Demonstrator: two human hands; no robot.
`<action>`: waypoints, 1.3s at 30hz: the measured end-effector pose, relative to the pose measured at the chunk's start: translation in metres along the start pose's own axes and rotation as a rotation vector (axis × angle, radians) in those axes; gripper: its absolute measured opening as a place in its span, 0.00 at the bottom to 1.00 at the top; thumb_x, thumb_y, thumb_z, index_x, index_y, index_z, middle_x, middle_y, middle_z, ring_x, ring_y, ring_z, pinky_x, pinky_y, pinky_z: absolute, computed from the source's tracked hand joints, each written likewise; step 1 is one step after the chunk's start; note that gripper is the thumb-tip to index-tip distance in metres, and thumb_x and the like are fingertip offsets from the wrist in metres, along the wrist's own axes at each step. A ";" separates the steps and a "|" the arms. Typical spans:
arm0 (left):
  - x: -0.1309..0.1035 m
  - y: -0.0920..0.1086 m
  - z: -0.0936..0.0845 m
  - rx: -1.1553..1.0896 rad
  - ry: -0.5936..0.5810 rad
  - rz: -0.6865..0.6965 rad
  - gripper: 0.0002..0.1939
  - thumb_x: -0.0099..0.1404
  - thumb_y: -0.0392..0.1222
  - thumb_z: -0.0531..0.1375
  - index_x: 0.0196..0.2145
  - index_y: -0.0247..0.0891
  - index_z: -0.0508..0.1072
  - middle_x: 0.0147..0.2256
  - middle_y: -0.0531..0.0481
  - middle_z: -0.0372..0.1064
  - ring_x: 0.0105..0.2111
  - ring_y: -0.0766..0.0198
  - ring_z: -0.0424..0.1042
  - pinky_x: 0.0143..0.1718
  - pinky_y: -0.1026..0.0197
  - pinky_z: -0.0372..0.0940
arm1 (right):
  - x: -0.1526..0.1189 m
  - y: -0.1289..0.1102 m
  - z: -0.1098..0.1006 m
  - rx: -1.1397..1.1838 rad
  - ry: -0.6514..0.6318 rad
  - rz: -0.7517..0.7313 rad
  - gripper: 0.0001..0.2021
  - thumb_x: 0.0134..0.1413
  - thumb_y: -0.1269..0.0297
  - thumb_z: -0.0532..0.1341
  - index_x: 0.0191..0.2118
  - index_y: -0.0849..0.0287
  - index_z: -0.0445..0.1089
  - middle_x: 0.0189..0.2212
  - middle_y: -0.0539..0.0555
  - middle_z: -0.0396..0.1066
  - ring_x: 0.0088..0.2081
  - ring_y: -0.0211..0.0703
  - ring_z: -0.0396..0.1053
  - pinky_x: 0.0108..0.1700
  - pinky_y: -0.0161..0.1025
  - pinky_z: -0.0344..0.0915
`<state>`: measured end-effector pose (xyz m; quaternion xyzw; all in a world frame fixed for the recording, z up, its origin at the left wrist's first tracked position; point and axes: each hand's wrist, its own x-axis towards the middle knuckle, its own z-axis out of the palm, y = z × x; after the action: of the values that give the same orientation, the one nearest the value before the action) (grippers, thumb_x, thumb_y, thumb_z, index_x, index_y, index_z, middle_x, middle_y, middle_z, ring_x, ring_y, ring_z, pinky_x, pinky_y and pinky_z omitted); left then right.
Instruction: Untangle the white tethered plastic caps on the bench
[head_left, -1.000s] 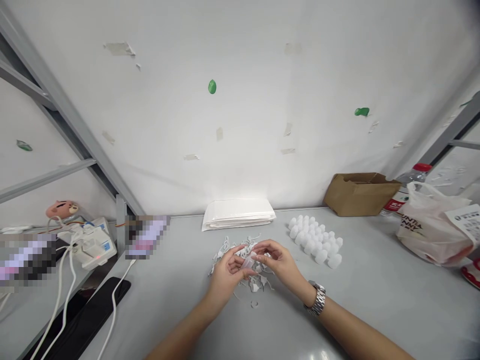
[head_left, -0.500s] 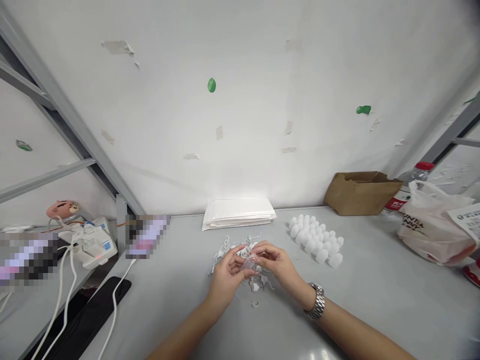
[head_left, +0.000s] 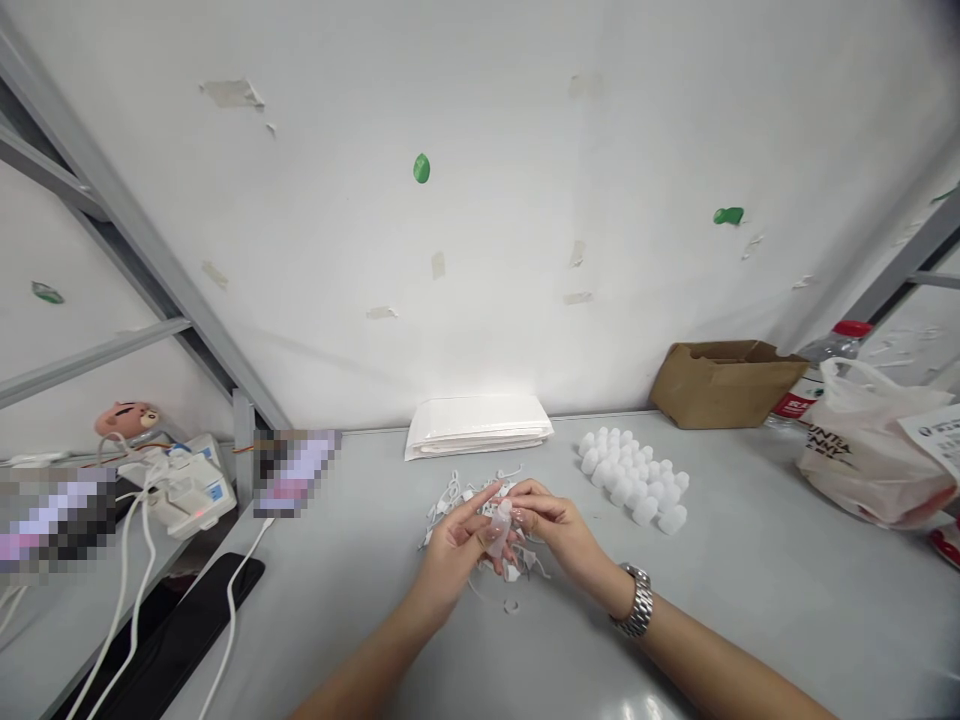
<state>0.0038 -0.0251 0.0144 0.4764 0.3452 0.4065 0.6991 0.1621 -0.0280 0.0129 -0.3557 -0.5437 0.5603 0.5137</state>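
Observation:
A small translucent white piece (head_left: 498,532), narrower at its top, is held between my hands over the table. The fingers of my left hand (head_left: 459,545) are wrapped round its lower part. My right hand (head_left: 551,520) pinches at its upper right side, fingertips touching it. Under and behind the hands lies a loose pile of white stringy pieces (head_left: 452,490), partly hidden by the fingers. To the right, several white rounded pieces (head_left: 634,478) stand in close rows. A small white ring (head_left: 511,606) lies just in front of the hands.
White flat packages (head_left: 478,428) lie by the wall. A brown cardboard box (head_left: 727,390), a bottle with a red cap (head_left: 851,330) and a plastic bag (head_left: 870,450) stand at the right. At the left are a power strip (head_left: 199,495), cables and a black phone-like slab (head_left: 187,620).
The translucent piece has turned more upright, with its narrow end up. My left fingers have shifted round it, and my right fingertips have moved slightly.

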 end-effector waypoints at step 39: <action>0.007 -0.010 -0.009 0.219 0.270 0.184 0.20 0.55 0.52 0.59 0.42 0.37 0.67 0.31 0.50 0.66 0.29 0.63 0.69 0.25 0.62 0.68 | 0.007 -0.011 -0.044 -0.833 0.088 -0.269 0.09 0.57 0.62 0.54 0.35 0.55 0.71 0.31 0.54 0.69 0.34 0.43 0.65 0.36 0.42 0.63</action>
<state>0.0013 -0.0178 0.0016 0.5202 0.4333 0.4888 0.5502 0.2049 -0.0119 0.0174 -0.4820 -0.7425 0.2056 0.4174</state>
